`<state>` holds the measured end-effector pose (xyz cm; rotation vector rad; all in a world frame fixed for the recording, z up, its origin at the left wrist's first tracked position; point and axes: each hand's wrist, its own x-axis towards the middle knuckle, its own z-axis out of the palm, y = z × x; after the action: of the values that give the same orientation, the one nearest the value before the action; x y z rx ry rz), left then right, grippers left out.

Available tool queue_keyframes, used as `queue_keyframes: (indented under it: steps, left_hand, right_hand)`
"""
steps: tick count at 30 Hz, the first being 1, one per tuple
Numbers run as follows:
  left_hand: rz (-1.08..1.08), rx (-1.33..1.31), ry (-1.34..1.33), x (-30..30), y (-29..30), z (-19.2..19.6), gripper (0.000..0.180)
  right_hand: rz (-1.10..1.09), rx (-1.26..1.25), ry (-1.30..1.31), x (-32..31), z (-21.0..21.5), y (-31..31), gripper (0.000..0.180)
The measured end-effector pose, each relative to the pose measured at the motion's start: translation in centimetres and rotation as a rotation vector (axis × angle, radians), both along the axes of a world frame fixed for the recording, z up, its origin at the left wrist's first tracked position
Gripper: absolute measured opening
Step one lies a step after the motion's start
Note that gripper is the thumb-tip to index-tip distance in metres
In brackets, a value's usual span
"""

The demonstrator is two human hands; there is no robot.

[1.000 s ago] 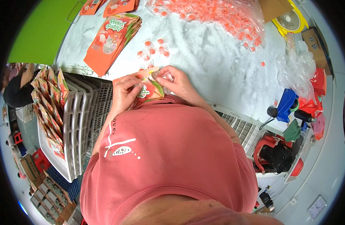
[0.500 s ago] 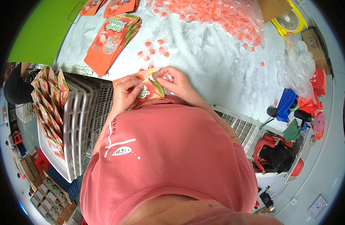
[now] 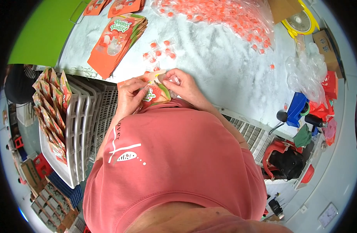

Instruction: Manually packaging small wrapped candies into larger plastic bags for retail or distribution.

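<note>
Pinching a pouch [image 3: 154, 93] open at the table [image 3: 225, 70] edge, left hand [image 3: 130, 95] gripping its side, right hand [image 3: 185, 87] closing on wrapped candies at the mouth.

Probably best keeping the mouth spread wide; loose candies [image 3: 161, 48], pouch stack [image 3: 116, 39], crate [image 3: 75, 132] lying around.

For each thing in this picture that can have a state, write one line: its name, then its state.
Orange pouch: held at the table edge by both hands.
Left hand: gripping the pouch.
Right hand: pinching the pouch top.
Pouch stack: lying flat.
Loose candies: wrapped, scattered.
White crate: holds upright pouches.
</note>
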<state>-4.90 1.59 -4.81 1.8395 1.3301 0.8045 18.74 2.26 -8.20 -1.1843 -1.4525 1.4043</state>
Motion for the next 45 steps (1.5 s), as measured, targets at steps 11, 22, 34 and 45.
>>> queue_keyframes:
  steps: [11, 22, 34, 45]
  left_hand:
    - [-0.008, 0.045, -0.022, 0.3, 0.1, 0.4, 0.014]
    - [0.024, -0.065, 0.011, 0.6, 0.4, 1.0, 0.016]
    - [0.046, -0.068, -0.027, 1.1, 1.1, 1.1, 0.016]
    - [0.127, -0.131, -0.245, 0.9, 1.4, 1.2, 0.014]
  right_hand:
    - [0.010, -0.015, 0.022, 0.2, -0.9, 0.2, 0.015]
    - [-0.067, 0.089, -0.136, -0.1, 0.8, 0.2, 0.021]
    - [-0.086, 0.286, -0.111, -0.9, 2.3, 1.7, 0.021]
    - [-0.093, 0.416, 0.013, -2.0, 3.2, 2.3, 0.024]
